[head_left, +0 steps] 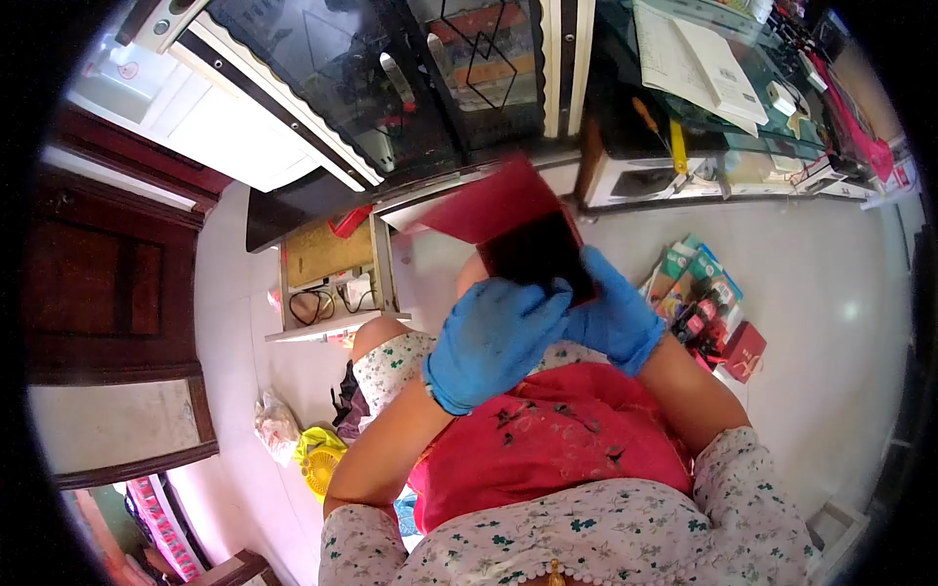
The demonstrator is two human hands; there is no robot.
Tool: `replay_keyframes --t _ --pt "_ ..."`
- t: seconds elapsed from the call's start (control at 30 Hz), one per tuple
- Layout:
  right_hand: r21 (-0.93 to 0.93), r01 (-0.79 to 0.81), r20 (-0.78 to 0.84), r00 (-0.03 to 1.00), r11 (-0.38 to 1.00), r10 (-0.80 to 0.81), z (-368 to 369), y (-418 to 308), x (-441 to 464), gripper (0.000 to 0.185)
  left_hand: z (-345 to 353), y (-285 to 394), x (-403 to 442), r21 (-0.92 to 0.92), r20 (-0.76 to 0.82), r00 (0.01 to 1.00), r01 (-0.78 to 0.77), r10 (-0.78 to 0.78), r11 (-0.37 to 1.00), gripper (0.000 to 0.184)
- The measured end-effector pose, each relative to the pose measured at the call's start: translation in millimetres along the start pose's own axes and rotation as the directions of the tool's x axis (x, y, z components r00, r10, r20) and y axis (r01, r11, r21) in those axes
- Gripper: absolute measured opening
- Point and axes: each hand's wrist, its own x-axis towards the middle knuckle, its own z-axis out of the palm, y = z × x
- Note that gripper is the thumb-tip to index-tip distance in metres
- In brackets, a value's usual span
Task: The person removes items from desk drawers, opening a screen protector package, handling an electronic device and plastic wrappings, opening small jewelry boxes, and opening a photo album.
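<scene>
A red box [577,230] with a dark inside is held up before me, its red lid [479,200] swung open to the left. My right hand [618,311], in a blue glove, grips the box along its right side and lower corner. Over the box's near edge lies my left hand [498,342], gloved too, with its fingers bent together against the dark inside. Whatever those fingertips pinch, if anything, is hidden. A red cloth [557,439] with a dark pattern covers my lap below both hands.
An open drawer [332,259] with cables stands at the left, below a glass-fronted cabinet [469,78]. Several bottles and boxes lie in a pile [699,308] on the floor at the right. A notebook [699,63] rests on the glass table. A yellow fan [320,469] sits lower left.
</scene>
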Motion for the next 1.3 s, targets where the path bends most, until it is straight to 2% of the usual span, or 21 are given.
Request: replay_keyframes --t 0.03,0.07,0.13,0.17,0.23,0.27,0.3,0.33,0.37,0.43,0.47,0.53,0.67,0.77,0.83,0.93,0.97,1.1,1.17,1.23,1.3 --pt "-0.185 0.072 -0.054 0.995 0.98 -0.084 0 -1 -2 0.064 0 2 0 -0.067 -0.007 1.0 0.018 -0.019 0.998 0.022" --pt "-0.186 0.073 -0.055 0.995 0.98 -0.084 -4 -4 -4 0.064 -1 3 -7 -0.068 -0.008 1.0 0.017 -0.018 0.998 0.022" --pt "-0.034 0.051 -0.004 0.999 0.998 -0.051 -12 -9 -8 0.064 -3 -4 -27 -0.296 -0.269 0.888 0.292 -0.373 0.909 0.025" --pt "-0.033 0.055 -0.006 0.998 0.998 -0.055 -13 -8 -11 0.064 1 -16 -31 -0.298 -0.268 0.89 0.288 -0.369 0.91 0.025" --pt "-0.443 0.246 0.113 0.969 0.862 -0.219 -15 -7 -15 0.066 9 -38 -28 -0.776 -0.262 0.721 0.238 -0.641 0.584 0.037" --pt "-0.558 0.31 0.163 0.951 0.77 -0.264 -16 -8 -15 0.066 9 -38 -27 -0.776 -0.265 0.723 0.233 -0.638 0.586 0.037" --pt "-0.246 0.166 0.043 0.986 0.955 -0.16 -18 -9 -14 0.068 9 -36 -24 -0.722 -0.255 0.782 0.238 -0.569 0.65 0.042" --pt "0.114 0.022 -0.033 0.999 0.993 -0.018 -20 -10 -13 0.07 6 -30 -19 -0.665 -0.236 0.835 0.234 -0.497 0.71 0.047" --pt "0.112 0.026 -0.039 0.999 0.993 -0.022 -23 -10 -16 0.07 4 -24 -13 -0.606 -0.208 0.882 0.223 -0.423 0.764 0.053" --pt "0.211 -0.008 0.178 0.984 0.977 -0.031 -31 -13 -26 0.07 7 -12 -2 -0.485 -0.134 0.954 0.172 -0.267 0.857 0.065" --pt "0.208 0.001 0.173 0.984 0.978 -0.038 -31 -12 -30 0.07 11 -7 1 -0.519 -0.111 0.946 0.206 -0.304 0.829 0.07" --pt "-0.063 0.14 -0.033 0.989 0.988 -0.143 -33 -9 -39 0.066 15 -3 4 -0.481 -0.089 0.95 0.221 -0.298 0.848 0.071" --pt "-0.206 0.133 -0.24 0.954 0.969 -0.182 -63 -24 -56 0.053 21 -1 3 -0.412 -0.128 0.95 0.21 -0.284 0.887 0.072" --pt "-0.154 0.223 -0.512 0.815 0.963 -0.271 -143 -27 -82 0.041 25 -25 -10 -0.561 -0.149 0.908 0.249 -0.392 0.789 0.063" --pt "-0.122 0.176 -0.74 0.64 0.977 -0.207 -195 -26 -107 0.034 20 -37 -22 -0.488 -0.146 0.875 0.342 -0.461 0.803 0.054" --pt "-0.086 0.367 -0.751 0.588 0.926 -0.302 -269 -10 -168 0.033 16 -61 -53 -0.534 -0.138 0.843 0.379 -0.52 0.756 0.048" --pt "-0.02 0.469 -0.819 0.499 0.883 -0.284 -250 -14 -187 0.03 16 -66 -61 -0.532 -0.11 0.813 0.438 -0.572 0.725 0.047" --pt "-0.277 0.517 -0.925 0.084 0.81 -0.369 -331 -11 -272 0.031 8 -87 -82 -0.605 -0.096 0.771 0.457 -0.629 0.652 0.045" --pt "-0.548 0.51 -0.795 -0.07 0.663 -0.603 -405 -4 -322 0.024 1 -85 -80 -0.575 -0.098 0.761 0.483 -0.642 0.66 0.045" --pt "-0.454 0.596 -0.891 -0.299 0.662 -0.342 -379 -16 -349 0.018 -4 -80 -70 -0.553 -0.104 0.763 0.489 -0.638 0.675 0.045" --pt "-0.437 0.644 -0.9 -0.317 0.628 -0.3 -388 -14 -376 0.017 -4 -83 -67 -0.546 -0.104 0.776 0.478 -0.622 0.688 0.045"
